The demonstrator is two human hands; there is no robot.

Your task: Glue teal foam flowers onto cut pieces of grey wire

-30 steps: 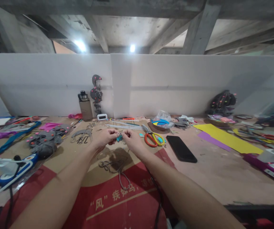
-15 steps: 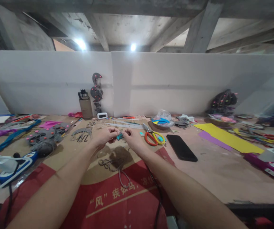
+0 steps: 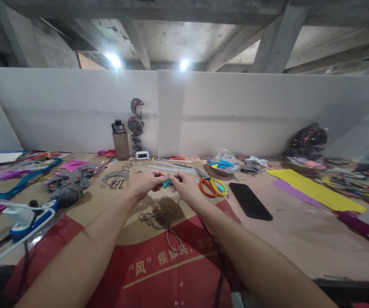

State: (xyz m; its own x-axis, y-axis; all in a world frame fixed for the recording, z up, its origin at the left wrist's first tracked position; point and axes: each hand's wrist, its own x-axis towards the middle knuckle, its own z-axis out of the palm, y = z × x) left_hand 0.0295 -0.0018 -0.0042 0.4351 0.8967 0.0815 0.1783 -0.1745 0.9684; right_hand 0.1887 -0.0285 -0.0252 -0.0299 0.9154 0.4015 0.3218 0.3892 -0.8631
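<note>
Above the cardboard sheet, my left hand [image 3: 152,182] pinches a small teal piece [image 3: 167,182] between thumb and fingers. Close beside it, my right hand [image 3: 180,183] is closed too, its fingertips at the other side of the piece, where thin grey strands seem to show. Its exact shape is too small to make out. Below my hands, a loose tangle of grey cord [image 3: 150,219] lies on the cardboard [image 3: 159,273], with a loop trailing toward me. Scissors [image 3: 212,184] with red and yellow handles lie just right of my right hand.
A black phone [image 3: 250,201] lies right of the scissors. Behind them stands a bowl [image 3: 224,167] with coloured scraps. A bottle [image 3: 120,140] stands by the white partition. Grey pinned pieces [image 3: 69,182] and a blue power strip [image 3: 33,220] are at left, yellow paper [image 3: 316,190] at right.
The view has turned slightly left, so everything sits a little further right in the picture. Both hands keep their hold at the teal piece, with only a slight shift of the fingers.
</note>
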